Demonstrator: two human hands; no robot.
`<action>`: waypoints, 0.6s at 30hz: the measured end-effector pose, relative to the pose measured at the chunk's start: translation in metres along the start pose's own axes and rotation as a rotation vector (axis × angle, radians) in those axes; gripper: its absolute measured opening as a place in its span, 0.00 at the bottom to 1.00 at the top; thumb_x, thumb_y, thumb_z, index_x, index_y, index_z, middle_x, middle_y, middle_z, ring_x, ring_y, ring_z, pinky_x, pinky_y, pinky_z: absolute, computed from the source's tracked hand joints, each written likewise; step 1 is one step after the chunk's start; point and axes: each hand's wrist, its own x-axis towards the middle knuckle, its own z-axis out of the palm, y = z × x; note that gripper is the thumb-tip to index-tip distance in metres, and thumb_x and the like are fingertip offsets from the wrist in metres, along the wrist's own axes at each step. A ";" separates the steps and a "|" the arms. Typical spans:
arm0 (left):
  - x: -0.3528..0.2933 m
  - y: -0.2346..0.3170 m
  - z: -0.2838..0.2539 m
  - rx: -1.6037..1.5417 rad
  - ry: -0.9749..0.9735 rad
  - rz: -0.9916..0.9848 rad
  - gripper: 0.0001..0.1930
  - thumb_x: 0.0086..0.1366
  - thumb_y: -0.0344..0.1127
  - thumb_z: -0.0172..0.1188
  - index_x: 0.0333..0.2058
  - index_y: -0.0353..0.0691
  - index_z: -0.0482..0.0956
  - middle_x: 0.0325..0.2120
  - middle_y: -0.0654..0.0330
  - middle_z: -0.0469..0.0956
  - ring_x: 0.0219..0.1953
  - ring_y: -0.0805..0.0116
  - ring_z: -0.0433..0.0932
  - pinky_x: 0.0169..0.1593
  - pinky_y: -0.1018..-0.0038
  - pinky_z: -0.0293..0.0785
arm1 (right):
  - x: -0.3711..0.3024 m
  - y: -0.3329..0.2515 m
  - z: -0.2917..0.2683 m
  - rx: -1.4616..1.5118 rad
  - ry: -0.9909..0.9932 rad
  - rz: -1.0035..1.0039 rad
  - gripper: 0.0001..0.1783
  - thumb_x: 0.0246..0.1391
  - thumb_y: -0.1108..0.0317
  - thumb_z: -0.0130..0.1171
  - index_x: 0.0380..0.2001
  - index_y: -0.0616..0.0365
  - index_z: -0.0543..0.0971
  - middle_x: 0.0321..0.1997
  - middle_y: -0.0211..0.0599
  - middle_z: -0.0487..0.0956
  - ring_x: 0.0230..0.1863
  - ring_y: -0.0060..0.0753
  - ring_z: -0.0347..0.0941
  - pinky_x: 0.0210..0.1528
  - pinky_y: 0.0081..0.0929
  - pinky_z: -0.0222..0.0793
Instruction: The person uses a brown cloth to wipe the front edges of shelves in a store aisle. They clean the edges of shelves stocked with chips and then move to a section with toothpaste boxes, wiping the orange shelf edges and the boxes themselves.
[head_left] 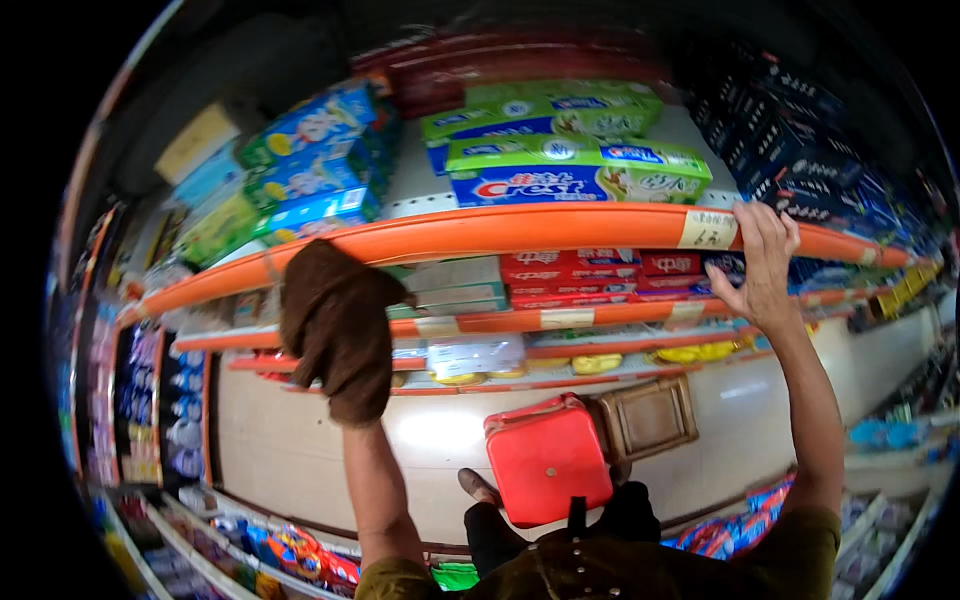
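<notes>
A brown cloth [338, 320] wraps over my left hand [362, 425] and hides its fingers; the hand holds it against the orange front edge of the upper shelf [480, 230]. Farther right, my right hand [765, 260] grips the same edge, fingers over the top and thumb below, beside a paper price tag [708, 229]. Behind the edge, green and blue toothpaste boxes [575, 170] lie stacked in the middle. Blue and green boxes [325, 160] are piled behind the cloth at the left. Dark blue boxes [800, 150] fill the right.
Red boxes [575, 275] lie on the shelf below, with yellow packs [597, 364] lower down. On the tiled floor stand a red stool [548, 460] and a brown wooden stool [650, 417], close to my legs. Stocked shelves [185, 410] line the left, and more goods [300, 555] are behind me.
</notes>
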 end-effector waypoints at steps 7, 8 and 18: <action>0.006 -0.027 0.009 -0.123 0.069 -0.126 0.40 0.46 0.41 0.69 0.58 0.41 0.60 0.53 0.59 0.66 0.57 0.61 0.61 0.65 0.64 0.49 | 0.008 -0.012 -0.002 0.038 0.030 0.102 0.37 0.39 0.54 0.60 0.53 0.57 0.63 0.50 0.43 0.66 0.56 0.44 0.59 0.63 0.47 0.35; 0.010 -0.028 0.007 0.084 0.087 -0.050 0.44 0.42 0.45 0.71 0.58 0.41 0.60 0.53 0.59 0.66 0.57 0.60 0.61 0.65 0.62 0.49 | 0.009 -0.013 0.001 0.047 0.038 0.117 0.36 0.41 0.52 0.58 0.53 0.57 0.64 0.50 0.43 0.66 0.55 0.44 0.59 0.62 0.47 0.35; 0.034 -0.020 0.009 0.080 0.300 0.070 0.39 0.39 0.48 0.70 0.49 0.34 0.69 0.48 0.49 0.69 0.51 0.51 0.68 0.57 0.59 0.60 | 0.008 -0.016 0.027 -0.041 0.208 0.197 0.29 0.56 0.40 0.38 0.45 0.55 0.66 0.42 0.38 0.68 0.51 0.41 0.61 0.60 0.49 0.37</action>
